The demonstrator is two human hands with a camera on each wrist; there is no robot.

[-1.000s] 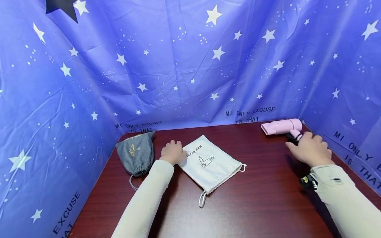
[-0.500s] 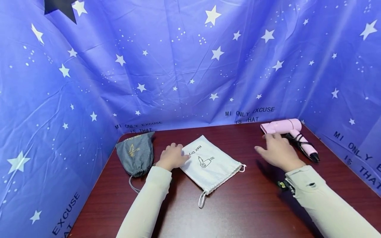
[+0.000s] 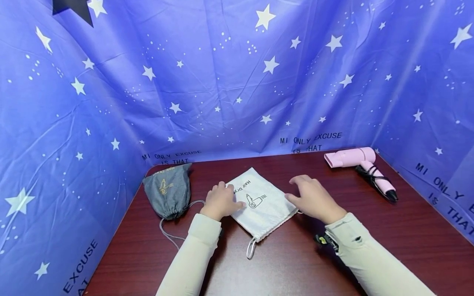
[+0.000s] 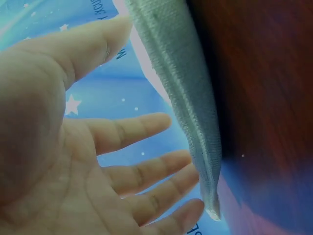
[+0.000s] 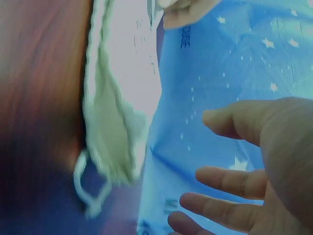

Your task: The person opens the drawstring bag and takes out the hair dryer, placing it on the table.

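A white drawstring bag (image 3: 255,211) printed "Hair Dryer" lies flat in the middle of the table, its corded mouth toward the near right. Over its left edge is my left hand (image 3: 220,200), fingers spread; in the left wrist view the thumb reaches the bag's edge (image 4: 183,98) and the palm is bare. By the right corner hovers my right hand (image 3: 312,199), fingers apart and holding nothing. The right wrist view shows the bag's mouth (image 5: 113,132) slightly parted, with a cord loop (image 5: 88,188) beside it. At the back right lies a pink hair dryer (image 3: 352,157).
A grey drawstring bag (image 3: 168,192), bulging, sits at the left with its cord trailing toward my left sleeve. A black cord (image 3: 372,179) is wound about the dryer's handle. Blue star-printed cloth (image 3: 222,82) rises behind and beside the dark red table (image 3: 274,271).
My right hand has left the hair dryer and moved left to the white bag's right corner. My left hand has shifted slightly over the bag's left edge. The dryer stays put.
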